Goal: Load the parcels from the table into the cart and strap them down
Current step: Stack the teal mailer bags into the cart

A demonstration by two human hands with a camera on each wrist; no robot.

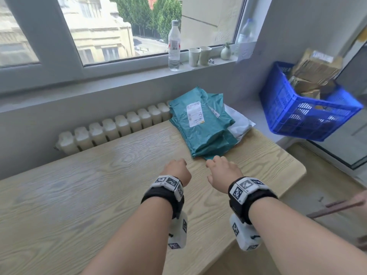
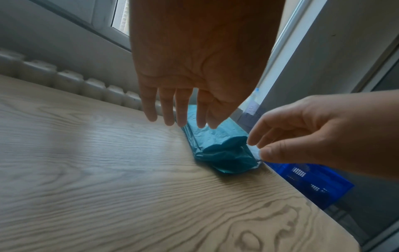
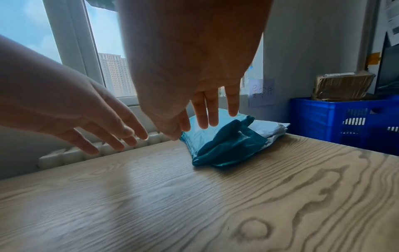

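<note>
**Operator:** Status check. I have the left hand [image 1: 177, 169] and the right hand [image 1: 224, 171] both above the pale wood-grain table [image 1: 99, 185], just short of the near end of the stack of teal plastic mailer bags [image 1: 200, 124]. Both hands hold nothing; the wrist views show the fingers extended and slightly spread, not touching the bags.

**Observer:** Location of the load?

**Operator:** The teal bags lie flat at the far right corner of the table, beside the white radiator [image 1: 111, 128]. A white plastic mailer [image 1: 241, 124] lies partly under them. The blue slatted plastic crate [image 1: 301, 114], already holding brown cardboard parcels [image 1: 315, 70], sits beyond the table edge to the right.

**Observer:** Handling characteristics?

**Operator:** I judge the bags soft, light and limp, with slick film; the near end is crumpled and folded. A pinch on one edge would likely let the stack sag or slide apart. I recommend one hand per long side, fingers under the bottom bag, thumbs on top.
</note>
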